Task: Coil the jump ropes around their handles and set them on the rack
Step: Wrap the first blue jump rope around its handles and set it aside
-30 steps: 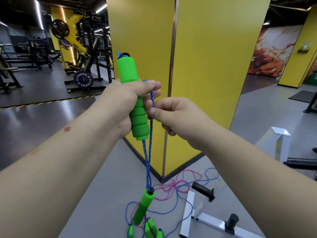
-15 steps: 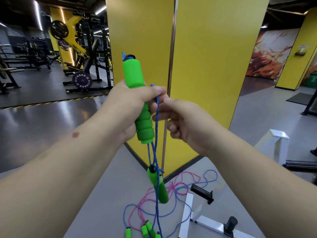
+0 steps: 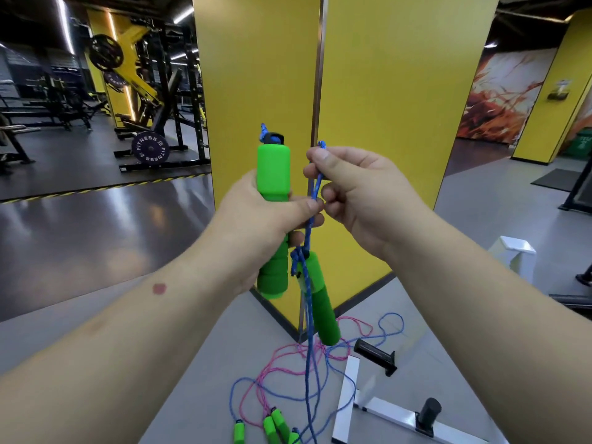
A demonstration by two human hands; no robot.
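my left hand (image 3: 256, 216) wraps the upright handle (image 3: 273, 169); my right hand (image 3: 355, 187) pinches the blue rope (image 3: 308, 283) just beside it. the second handle (image 3: 320, 299) dangles below. foam should grip well; the cord looks light and limp, so i'd keep it taut. more ropes (image 3: 288, 373) lie on the floor by the rack (image 3: 384, 408).

A: Light source?
B: Ceiling strip lights (image 3: 65, 27), upper left. Gym behind stays dim; yellow pillar (image 3: 400, 91) evenly bright.

A: Glare?
B: Pale streaks on the glossy dark floor (image 3: 96, 225), left side. Matte grey floor near the pillar shows none.

A: Sharpness?
B: Centre fairly crisp. Hanging green handle (image 3: 322, 302) and blue rope (image 3: 308, 363) slightly smeared.

A: Distortion?
B: Wide-angle: forearms balloon toward the lower corners, pillar edges lean outward.
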